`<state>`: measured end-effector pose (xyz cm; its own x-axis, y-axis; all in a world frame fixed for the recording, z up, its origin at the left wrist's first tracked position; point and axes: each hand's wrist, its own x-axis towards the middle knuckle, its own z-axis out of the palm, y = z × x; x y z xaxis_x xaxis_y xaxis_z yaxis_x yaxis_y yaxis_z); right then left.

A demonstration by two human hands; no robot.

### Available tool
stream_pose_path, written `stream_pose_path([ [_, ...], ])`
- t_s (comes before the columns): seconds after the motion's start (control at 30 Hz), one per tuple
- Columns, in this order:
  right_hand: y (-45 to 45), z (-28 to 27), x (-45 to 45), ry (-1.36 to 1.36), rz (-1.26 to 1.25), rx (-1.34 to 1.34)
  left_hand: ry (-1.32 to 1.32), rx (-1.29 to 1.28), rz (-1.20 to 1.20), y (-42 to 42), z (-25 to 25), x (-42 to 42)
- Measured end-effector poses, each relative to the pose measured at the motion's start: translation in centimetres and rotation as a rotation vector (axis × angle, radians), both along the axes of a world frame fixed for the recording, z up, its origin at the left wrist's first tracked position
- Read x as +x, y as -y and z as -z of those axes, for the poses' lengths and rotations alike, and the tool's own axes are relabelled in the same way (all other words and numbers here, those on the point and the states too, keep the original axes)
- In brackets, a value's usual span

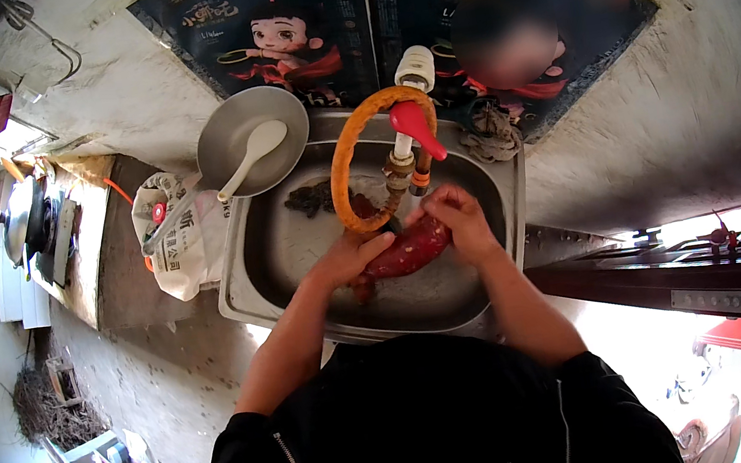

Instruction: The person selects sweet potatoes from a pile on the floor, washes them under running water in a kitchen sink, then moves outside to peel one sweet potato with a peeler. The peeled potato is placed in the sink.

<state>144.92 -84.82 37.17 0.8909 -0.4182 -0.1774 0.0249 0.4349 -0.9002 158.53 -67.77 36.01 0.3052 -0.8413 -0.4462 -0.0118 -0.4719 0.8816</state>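
Note:
A long red-skinned root, most likely a sweet potato (pixel 410 253), is held over a stainless steel sink (pixel 264 295). My left hand (pixel 353 256) grips its left end, the thumb lying along the top. At the right end, my right hand (pixel 456 214) has its fingers bent around the tip. Just above both hands, a looped orange hose (pixel 340 171) hangs from a tap with a red lever (pixel 416 128). In the basin, a dark wet clump (pixel 309 199) lies at the back left. A smaller reddish piece (pixel 364 289), partly hidden, sits below my left hand.
A grey metal pan (pixel 217 136) with a pale ladle (pixel 263 141) rests on the sink's back left corner. Left of the sink stands a white woven sack (pixel 181 254). A crumpled rag (pixel 491 132) lies at the back right rim. A gas stove (pixel 722 248) is at the right.

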Motion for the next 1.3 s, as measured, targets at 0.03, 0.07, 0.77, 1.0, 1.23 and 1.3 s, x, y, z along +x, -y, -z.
stream_pose_path([
  [0.03, 0.8, -0.2, -0.7, -0.072, -0.097, -0.318, 0.177, -0.052, 0.011, 0.1, 0.3, 0.3],
  [0.07, 1.3, -0.5, -1.4, -0.146, -0.190, -0.637, 0.352, -0.104, 0.027, 0.4, 0.5, 0.5],
  [0.77, -6.5, 0.9, -4.3, -0.221, -0.262, 0.926, -0.922, -0.635, -0.780, 4.7, 2.9, -2.8],
  [1.0, -6.0, 1.3, -4.0, -0.389, -0.247, 0.567, -1.238, -0.410, -0.731, 4.5, 0.2, -5.6],
  [1.23, -4.3, 0.3, -3.0, -0.878, -0.129, -1.135, -0.504, -0.406, -1.027, 7.5, 1.7, -7.5],
  [1.3, -4.5, -0.4, -3.4, -0.801, -0.142, -1.044, -0.632, -0.385, -0.926, 6.8, 2.2, -6.4],
])
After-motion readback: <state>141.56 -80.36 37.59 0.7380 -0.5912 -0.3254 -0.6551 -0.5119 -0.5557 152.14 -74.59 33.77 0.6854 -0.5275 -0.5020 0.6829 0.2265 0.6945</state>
